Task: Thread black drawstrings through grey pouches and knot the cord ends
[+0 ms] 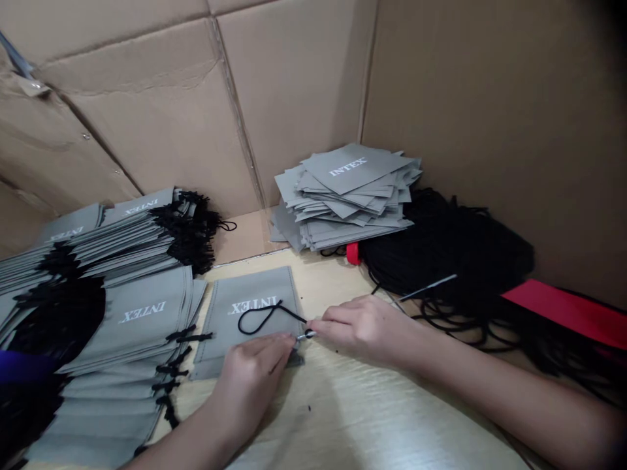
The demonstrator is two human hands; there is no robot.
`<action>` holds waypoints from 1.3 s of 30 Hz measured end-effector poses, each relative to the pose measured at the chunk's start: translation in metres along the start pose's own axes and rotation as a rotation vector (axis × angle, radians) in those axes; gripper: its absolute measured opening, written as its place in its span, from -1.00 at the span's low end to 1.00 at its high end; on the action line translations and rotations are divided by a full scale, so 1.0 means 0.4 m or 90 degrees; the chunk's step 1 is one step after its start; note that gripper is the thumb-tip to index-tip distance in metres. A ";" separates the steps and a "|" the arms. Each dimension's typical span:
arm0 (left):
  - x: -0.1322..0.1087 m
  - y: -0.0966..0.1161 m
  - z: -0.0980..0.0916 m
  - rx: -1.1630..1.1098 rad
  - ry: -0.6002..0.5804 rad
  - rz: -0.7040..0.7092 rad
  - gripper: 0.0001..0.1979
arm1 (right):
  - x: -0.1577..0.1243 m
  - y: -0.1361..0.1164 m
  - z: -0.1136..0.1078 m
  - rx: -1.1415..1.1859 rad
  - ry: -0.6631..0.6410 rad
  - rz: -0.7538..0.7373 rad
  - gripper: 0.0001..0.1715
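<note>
A grey pouch (249, 287) printed INTEX lies flat on the table, its lettering upside down. At its lower right corner, my left hand (255, 369) is closed, thumb and fingers pinching the pouch edge. My right hand (367, 326) is closed on a thin metal rod (431, 284), which slants beneath the palm and appears to reach my left fingertips. A black cord (259, 320) runs from my right fingertips and lies in a loop over the pouch. My fingers hide how cord, rod and pouch edge meet.
Piled grey pouches (142, 307) with black cord ends cover the left side. At the back stands a loose stack of grey pouches (353, 189). A heap of black cord (450, 241) with a red strip (568, 310) lies right. Cardboard walls (294, 85) enclose the table (343, 418).
</note>
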State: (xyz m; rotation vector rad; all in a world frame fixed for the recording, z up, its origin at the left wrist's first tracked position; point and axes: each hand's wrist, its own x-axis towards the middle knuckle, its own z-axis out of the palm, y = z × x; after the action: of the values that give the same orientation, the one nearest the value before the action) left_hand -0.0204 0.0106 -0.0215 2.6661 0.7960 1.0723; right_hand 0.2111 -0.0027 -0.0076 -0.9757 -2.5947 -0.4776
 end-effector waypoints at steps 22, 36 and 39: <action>0.010 0.014 -0.018 -0.092 0.153 0.030 -0.82 | 0.003 -0.013 -0.049 0.078 0.132 0.030 -0.69; 0.004 -0.003 0.006 0.059 0.096 0.115 -0.79 | 0.005 -0.062 -0.027 0.079 0.093 0.043 -0.67; 0.010 -0.004 0.001 0.114 0.071 0.108 -0.81 | 0.006 -0.070 -0.028 0.069 0.095 0.041 -0.66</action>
State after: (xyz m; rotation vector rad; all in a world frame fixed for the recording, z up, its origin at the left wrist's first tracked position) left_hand -0.0185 0.0141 -0.0199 2.8894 0.7278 1.2556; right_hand 0.1926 -0.0259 -0.0021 -0.9469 -2.4212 -0.3732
